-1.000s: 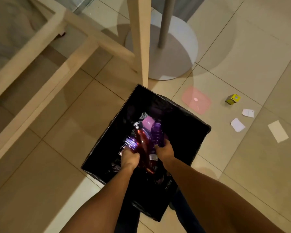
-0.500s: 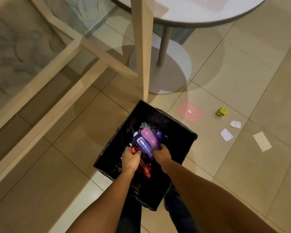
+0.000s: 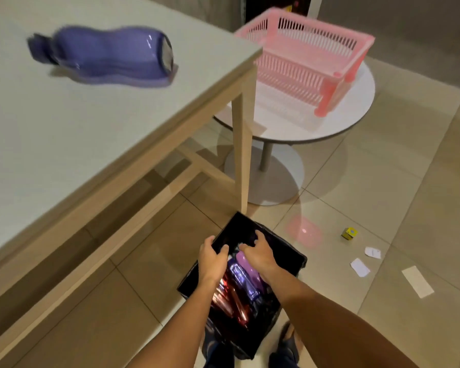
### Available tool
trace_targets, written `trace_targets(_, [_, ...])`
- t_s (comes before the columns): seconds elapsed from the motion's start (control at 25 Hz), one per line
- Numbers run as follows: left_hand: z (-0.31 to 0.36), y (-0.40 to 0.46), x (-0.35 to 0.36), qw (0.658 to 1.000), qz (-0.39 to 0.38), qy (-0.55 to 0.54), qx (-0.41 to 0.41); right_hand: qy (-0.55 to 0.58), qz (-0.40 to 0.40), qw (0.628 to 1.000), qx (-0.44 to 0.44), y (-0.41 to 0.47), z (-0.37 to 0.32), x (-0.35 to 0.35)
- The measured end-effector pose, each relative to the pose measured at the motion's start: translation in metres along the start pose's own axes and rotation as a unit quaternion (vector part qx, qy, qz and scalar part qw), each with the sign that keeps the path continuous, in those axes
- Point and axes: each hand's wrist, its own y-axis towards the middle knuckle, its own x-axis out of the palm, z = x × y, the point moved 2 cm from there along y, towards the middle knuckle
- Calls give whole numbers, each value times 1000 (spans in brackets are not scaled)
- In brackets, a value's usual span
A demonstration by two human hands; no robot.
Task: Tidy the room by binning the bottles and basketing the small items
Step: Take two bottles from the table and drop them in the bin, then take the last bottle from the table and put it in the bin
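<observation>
Floor: beige tiled floor (image 3: pixel 383 181), bearing the furniture, the bin and the scattered litter.
Counter: large pale counter (image 3: pixel 77 115) on wooden legs, filling the upper left.
Round table: white pedestal round table (image 3: pixel 356 102) behind the counter's corner leg.
Basket: pink slatted basket (image 3: pixel 316 54) standing on the round table; nothing can be seen inside it.
Purple bottle: purple bottle (image 3: pixel 104 54) lying on its side on the counter, well apart from the bin, blurred.
Bin: black-lined bin (image 3: pixel 290 256) on the floor beside the counter leg, holding several red and purple binned bottles (image 3: pixel 239 285).
Left hand: left hand (image 3: pixel 213 258) over the bin's near-left rim, thumb and fingers curled round the liner edge; its grip appears closed on the rim.
Right hand: right hand (image 3: pixel 258 253) above the bin mouth, fingers loosely spread, holding nothing.
Small items: yellow cube (image 3: pixel 348 233), two white scraps (image 3: pixel 367 258) and a paper strip (image 3: pixel 417 281) on the floor right of the bin, well apart from the basket.
Step in hand: judged to be the close of a bottle drop into the bin.
Next move: likely fetching the purple bottle, which calls for standing, reaching across the counter and wrapping its waisted body; the small items then need pinching off the floor.
</observation>
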Motion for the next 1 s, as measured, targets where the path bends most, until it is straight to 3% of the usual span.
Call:
trace_targets(0.32, [84, -32, -56, 980, 50, 123, 148, -82, 17, 981, -176, -55, -108, -35])
trace_targets(0.48, [133, -46, -87, 953, 113, 182, 216, -87, 44, 962, -253, -78, -161, -53])
trace_targets(0.64, [171, -70, -123, 868, 224, 295, 330, -119, 68, 930, -340, -101, -213, -71])
trace_targets(0.8, [199, -91, -164, 785, 292, 328, 437, -170, 80, 887, -421, -126, -259, -82])
trace_targets(0.92, [214, -92, -191, 741, 321, 371, 459, -206, 93, 854, -469, -137, -289, -82])
trace_targets(1.0, [222, -88, -213, 734, 342, 402, 427, -239, 99, 833, -488, -146, -312, -75])
